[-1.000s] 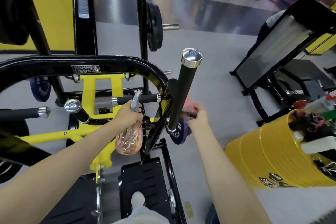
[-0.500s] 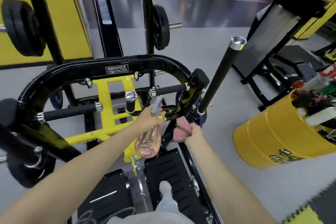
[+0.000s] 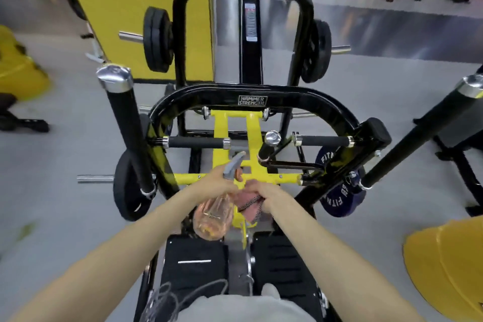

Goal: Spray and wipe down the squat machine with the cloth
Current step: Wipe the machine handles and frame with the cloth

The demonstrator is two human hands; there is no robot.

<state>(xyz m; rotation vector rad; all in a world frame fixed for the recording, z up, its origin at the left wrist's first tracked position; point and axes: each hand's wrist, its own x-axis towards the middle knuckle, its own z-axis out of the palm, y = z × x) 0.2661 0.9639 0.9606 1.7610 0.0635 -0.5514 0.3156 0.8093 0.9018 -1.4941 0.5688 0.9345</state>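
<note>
The black and yellow squat machine (image 3: 251,100) fills the middle of the head view, its yellow crossbar (image 3: 188,178) right ahead of me. My left hand (image 3: 211,184) grips a clear pink spray bottle (image 3: 213,217) by its neck, grey nozzle (image 3: 234,165) pointing up and away. Beside it my right hand (image 3: 266,192) holds a bunched pink cloth (image 3: 248,205) against the middle of the yellow crossbar. The two hands are almost touching. I stand on the black footplates (image 3: 193,261).
Tall black handles with chrome caps rise at left (image 3: 125,123) and right (image 3: 418,149). Weight plates hang on both sides of the frame (image 3: 156,39). A yellow drum (image 3: 449,264) sits at lower right, a yellow wall (image 3: 136,8) behind, and more gym machines at far right.
My view has swung left, centring the machine. My right hand has moved with the cloth from the right upright handle's base to the yellow crossbar, close to the bottle hand.
</note>
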